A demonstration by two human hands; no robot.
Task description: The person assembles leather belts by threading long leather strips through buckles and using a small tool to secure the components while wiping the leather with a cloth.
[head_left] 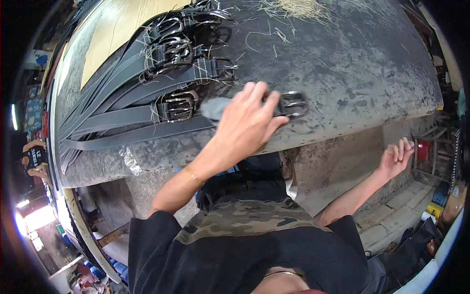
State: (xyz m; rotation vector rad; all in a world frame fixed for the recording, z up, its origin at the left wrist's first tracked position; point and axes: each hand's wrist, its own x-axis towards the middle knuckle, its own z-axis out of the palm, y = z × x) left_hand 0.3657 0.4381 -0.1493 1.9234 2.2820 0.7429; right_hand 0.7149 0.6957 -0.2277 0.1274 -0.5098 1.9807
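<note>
Currently, the left hand [249, 110] is partly closed, fingers bent over a grey cloth-like pad [213, 109] held against the buckle end of a dark belt [147, 137]. The belt lies along the near side of the bench [357, 93], its buckle [294, 104] just right of the thumb; whether the fingers also grip the strap cannot be told. The right hand [397, 156] is half-open, loosely curled beyond the bench edge, with nothing visible in it. Caution: with no second hand steadying the strap, uneven pad pressure could skew the belt. Overreach rightward could catch the pad on the buckle; overreach leftward could snag the fibre-tied neighbouring buckle [179, 107]
</note>
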